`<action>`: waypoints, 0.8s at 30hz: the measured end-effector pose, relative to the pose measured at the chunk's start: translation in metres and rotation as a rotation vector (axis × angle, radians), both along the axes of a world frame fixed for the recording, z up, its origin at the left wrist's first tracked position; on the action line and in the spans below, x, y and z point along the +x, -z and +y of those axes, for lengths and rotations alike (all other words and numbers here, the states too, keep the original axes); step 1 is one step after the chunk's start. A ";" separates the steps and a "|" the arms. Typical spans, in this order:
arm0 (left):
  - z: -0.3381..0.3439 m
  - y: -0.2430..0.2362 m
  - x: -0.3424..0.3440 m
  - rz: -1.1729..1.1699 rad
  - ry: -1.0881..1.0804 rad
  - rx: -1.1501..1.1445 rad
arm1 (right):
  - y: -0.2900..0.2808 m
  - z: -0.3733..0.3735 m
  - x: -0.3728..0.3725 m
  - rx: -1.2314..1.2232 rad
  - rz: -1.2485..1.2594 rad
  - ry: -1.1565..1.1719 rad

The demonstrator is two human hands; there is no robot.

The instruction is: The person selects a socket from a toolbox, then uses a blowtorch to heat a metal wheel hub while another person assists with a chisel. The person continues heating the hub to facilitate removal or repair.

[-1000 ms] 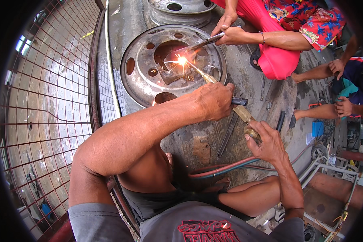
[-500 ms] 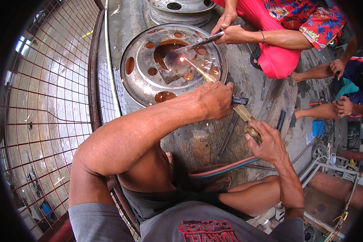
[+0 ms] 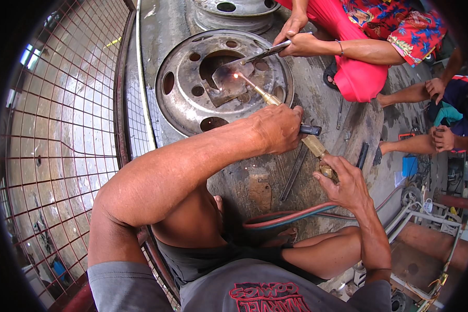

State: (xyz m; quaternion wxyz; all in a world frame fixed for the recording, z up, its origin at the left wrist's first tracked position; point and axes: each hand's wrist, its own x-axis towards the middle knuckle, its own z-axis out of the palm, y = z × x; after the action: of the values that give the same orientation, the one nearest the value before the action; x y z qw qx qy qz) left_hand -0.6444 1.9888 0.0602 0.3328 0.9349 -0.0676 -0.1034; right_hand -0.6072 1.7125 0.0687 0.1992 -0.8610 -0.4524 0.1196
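My left hand (image 3: 278, 127) is wrapped round the body of a brass gas torch (image 3: 314, 146). The torch's thin tip points up and left at a flat metal plate (image 3: 229, 93), where a small spot glows bright orange. That plate lies over the centre hole of a steel truck wheel (image 3: 184, 107). At the torch's rear end my right hand (image 3: 347, 182) pinches the brass valve part with thumb and fingers. Another person's hands (image 3: 296, 39) hold long metal pliers (image 3: 269, 51), whose jaws meet the plate's upper edge.
A second wheel (image 3: 234, 22) lies beyond the first. Red and blue-green hoses (image 3: 291, 216) curve beside my legs. A long wrench (image 3: 294, 174) rests on the floor. Wire mesh (image 3: 62, 119) stands at left. Another seated person's hands (image 3: 443, 138) and a metal frame (image 3: 426, 214) are at right.
The spray of sparks has thinned, and the orange light in the wheel's holes has gone. My hands, the torch and the plate have hardly moved.
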 end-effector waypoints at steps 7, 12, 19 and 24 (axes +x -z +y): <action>0.002 -0.003 -0.002 -0.026 -0.014 -0.002 | -0.008 0.006 0.000 0.041 -0.050 -0.026; 0.005 -0.007 -0.005 -0.026 -0.073 -0.041 | -0.025 0.015 -0.003 0.009 -0.066 -0.015; 0.014 -0.018 -0.010 -0.061 -0.127 -0.106 | -0.069 0.038 -0.005 -0.071 -0.099 -0.016; 0.022 -0.020 -0.015 -0.119 -0.149 -0.160 | -0.099 0.058 -0.007 -0.192 -0.073 -0.028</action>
State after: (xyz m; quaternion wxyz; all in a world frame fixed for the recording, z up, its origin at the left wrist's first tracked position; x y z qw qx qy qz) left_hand -0.6593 2.0109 0.0804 0.4084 0.9123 -0.0254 -0.0169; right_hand -0.6140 1.7700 0.1673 0.0974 -0.8735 -0.4578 0.1338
